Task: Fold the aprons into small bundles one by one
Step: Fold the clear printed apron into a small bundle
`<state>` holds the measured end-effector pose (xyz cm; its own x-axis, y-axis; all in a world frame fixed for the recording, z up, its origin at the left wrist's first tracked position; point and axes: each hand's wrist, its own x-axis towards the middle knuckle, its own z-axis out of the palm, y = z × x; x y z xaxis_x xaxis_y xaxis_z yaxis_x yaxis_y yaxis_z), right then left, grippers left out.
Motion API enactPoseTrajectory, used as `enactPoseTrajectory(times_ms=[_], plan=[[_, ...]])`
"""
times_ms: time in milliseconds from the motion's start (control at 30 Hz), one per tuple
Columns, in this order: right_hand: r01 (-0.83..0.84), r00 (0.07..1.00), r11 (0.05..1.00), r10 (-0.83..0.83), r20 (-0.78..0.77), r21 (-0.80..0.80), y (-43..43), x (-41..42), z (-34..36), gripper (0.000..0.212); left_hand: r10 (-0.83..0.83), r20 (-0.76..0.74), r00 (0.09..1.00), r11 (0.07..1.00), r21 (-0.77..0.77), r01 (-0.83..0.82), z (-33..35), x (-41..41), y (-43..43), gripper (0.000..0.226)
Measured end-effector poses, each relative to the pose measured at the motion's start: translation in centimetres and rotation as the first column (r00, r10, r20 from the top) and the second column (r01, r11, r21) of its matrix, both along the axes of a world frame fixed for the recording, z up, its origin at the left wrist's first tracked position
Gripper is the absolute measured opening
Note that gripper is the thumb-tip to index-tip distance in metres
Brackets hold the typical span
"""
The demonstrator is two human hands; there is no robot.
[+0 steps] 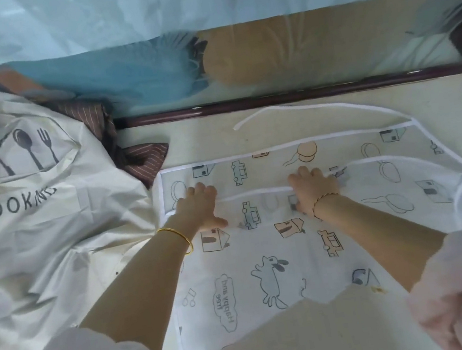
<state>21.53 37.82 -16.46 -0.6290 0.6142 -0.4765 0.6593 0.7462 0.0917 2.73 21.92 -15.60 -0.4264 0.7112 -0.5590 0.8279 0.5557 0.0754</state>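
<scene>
We keep both hands flat on the printed apron (265, 259), spread on the surface (203, 137). The left hand (201, 205) and right hand (313, 190) have straight fingers pressing on its white-trimmed edge. A crumpled cream apron (37, 217) crowds in left of our left hand, with a brown striped cloth (147, 159) just beyond it. Beyond our right hand lies a white strap (240, 124), then a dark rail (301, 95).

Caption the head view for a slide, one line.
Left hand and right hand press on the spread printed apron; a white COOKING apron lies heaped to its left.
</scene>
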Motion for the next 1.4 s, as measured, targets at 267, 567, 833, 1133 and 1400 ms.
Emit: enactPoseTrajectory(times_ms=[267, 567, 833, 1133, 1400], plan=[[0.016, 0.988, 1.0, -0.02, -0.156, -0.025, 0.7, -0.4, 2.0, 0.02, 0.29, 0.086, 0.953, 0.946, -0.178, -0.272, 0.6, -2.2, -3.9, 0.082], [0.004, 0.947, 1.0, -0.003, -0.322, 0.005, 3.2, -3.0, 4.3, 0.022, 0.262, -0.304, 0.916, 0.963, 0.15, -0.226, 6.1, -5.8, 0.9, 0.041], [0.021, 0.776, 0.981, -0.138, -0.616, -0.193, 1.4, -1.5, 3.8, 0.05, -0.014, -0.084, 0.996, 0.971, 0.235, 0.033, 3.0, -1.9, -0.4, 0.048], [0.318, 0.461, 0.939, -0.274, -0.844, -0.131, -9.7, 9.3, 4.8, 0.022, 0.281, 0.114, 0.953, 0.925, 0.233, -0.301, -0.7, -0.3, -4.2, 0.039], [0.159, 0.868, 0.985, -0.104, -0.486, 0.072, -13.9, 12.2, -0.2, 0.055, 0.93, 0.056, 0.363, 0.325, 0.337, -0.884, 1.2, 4.6, -10.7, 0.051]])
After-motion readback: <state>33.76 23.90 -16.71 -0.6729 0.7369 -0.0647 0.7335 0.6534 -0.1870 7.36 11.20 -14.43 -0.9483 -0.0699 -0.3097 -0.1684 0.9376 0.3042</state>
